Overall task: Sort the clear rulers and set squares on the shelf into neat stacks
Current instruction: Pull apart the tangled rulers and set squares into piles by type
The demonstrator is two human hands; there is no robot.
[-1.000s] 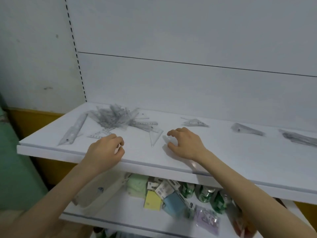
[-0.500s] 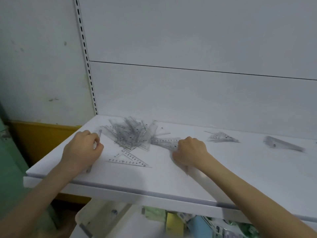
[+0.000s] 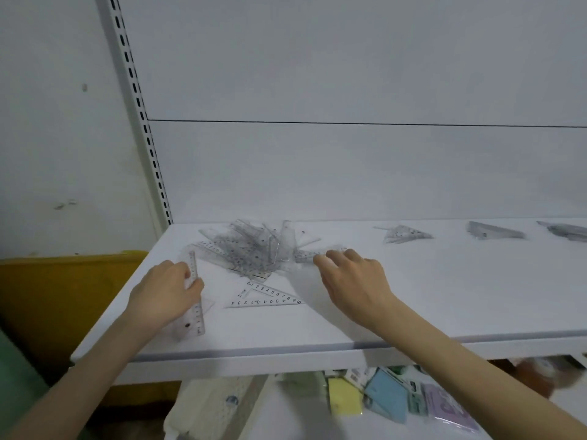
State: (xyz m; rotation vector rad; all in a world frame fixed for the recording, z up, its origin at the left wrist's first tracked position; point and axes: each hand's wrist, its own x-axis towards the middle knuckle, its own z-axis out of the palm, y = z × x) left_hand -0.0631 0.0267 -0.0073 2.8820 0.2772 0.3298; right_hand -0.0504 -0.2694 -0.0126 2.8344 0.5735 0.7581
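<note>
Rulers and set squares of clear plastic with black markings lie in a jumbled pile (image 3: 247, 252) just beyond the gap between the two hands, pieces crossing at all angles. Nearer than the pile, between the hands, one set square (image 3: 270, 298) lies flat and alone, its printed numbers readable. The left hand (image 3: 165, 293) grips a long ruler (image 3: 197, 312), thumb and curled fingers closed round it. The right hand (image 3: 352, 281) is unclenched, its bent fingertips (image 3: 320, 258) resting on a short ruler (image 3: 305, 255) at the pile's edge. Well to the right of that hand sit three small stacks (image 3: 406, 233) (image 3: 492, 230) (image 3: 568, 231). All of it rests on a white shelf (image 3: 444, 296) with a pale back panel (image 3: 349, 169) and a slotted upright (image 3: 143, 122) beyond the left hand. Below the wrists, coloured packets (image 3: 381, 395) lie on a lower shelf; a yellow board (image 3: 63, 296) stands left of the left hand.
</note>
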